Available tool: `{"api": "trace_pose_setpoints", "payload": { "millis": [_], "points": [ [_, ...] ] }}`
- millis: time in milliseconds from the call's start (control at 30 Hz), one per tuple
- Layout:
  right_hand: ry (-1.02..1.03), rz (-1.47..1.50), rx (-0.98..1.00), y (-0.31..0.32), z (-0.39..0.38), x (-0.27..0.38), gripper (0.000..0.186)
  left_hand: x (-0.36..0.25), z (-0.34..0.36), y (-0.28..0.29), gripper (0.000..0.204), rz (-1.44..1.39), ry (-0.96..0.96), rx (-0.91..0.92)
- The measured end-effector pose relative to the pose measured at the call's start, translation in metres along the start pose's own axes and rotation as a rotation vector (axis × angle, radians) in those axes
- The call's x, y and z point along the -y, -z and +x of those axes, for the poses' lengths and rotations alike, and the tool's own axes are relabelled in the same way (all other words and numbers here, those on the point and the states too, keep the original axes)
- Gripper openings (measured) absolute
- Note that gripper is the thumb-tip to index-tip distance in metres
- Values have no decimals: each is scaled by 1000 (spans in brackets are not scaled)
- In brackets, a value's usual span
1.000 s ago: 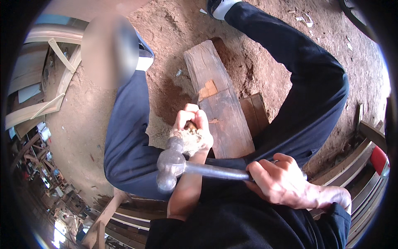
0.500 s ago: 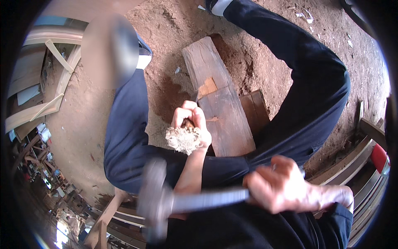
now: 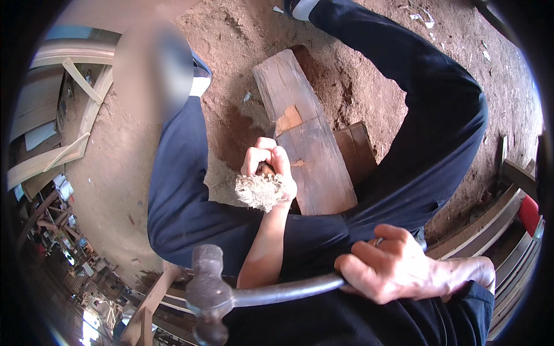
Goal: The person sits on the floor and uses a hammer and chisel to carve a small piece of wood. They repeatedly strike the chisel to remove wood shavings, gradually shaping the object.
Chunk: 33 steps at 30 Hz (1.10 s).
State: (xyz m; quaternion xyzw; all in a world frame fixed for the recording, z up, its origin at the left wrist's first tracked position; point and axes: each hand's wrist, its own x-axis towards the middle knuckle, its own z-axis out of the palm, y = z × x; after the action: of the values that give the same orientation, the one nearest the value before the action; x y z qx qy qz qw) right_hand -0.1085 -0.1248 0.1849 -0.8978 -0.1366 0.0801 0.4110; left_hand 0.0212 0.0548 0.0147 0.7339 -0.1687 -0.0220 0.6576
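Observation:
My left hand (image 3: pixel 266 162) grips a wooden tool whose struck end (image 3: pixel 259 191) is frayed into pale fibres. It holds the tool against a thick weathered wooden plank (image 3: pixel 306 138) lying on the dirt between my legs. My right hand (image 3: pixel 398 266) is closed around the dark metal handle of a hammer (image 3: pixel 213 297), whose heavy head hangs low at the lower left, well back from the frayed end. My dark blue trouser legs frame the plank on both sides.
Reddish dirt ground (image 3: pixel 242 34) surrounds the plank. A smaller dark board (image 3: pixel 355 151) lies under the plank's right side. Pale timber frames (image 3: pixel 63 115) stand at the left. Wooden slats (image 3: pixel 502 230) and a red object (image 3: pixel 530 212) lie at the right.
The hammer head was against the frayed end a second ago. It has swung back toward me and down to the lower left. My left hand has kept its grip in place.

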Motion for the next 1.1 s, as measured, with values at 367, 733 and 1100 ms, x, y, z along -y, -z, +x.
{"api": "trace_pose_setpoints", "payload": {
  "millis": [367, 733, 1100],
  "points": [
    [-120, -25, -49, -8, 0, -16, 22, 1, -2, -10, 24, 89, -22, 77],
    [-127, -41, 3, -3, -17, -18, 28, 3, 9, -7, 25, 238, -111, 16],
    [-5, -2, -43, 3, -15, -4, 27, -5, 5, -4, 22, 124, 3, 7]
  ]
}}
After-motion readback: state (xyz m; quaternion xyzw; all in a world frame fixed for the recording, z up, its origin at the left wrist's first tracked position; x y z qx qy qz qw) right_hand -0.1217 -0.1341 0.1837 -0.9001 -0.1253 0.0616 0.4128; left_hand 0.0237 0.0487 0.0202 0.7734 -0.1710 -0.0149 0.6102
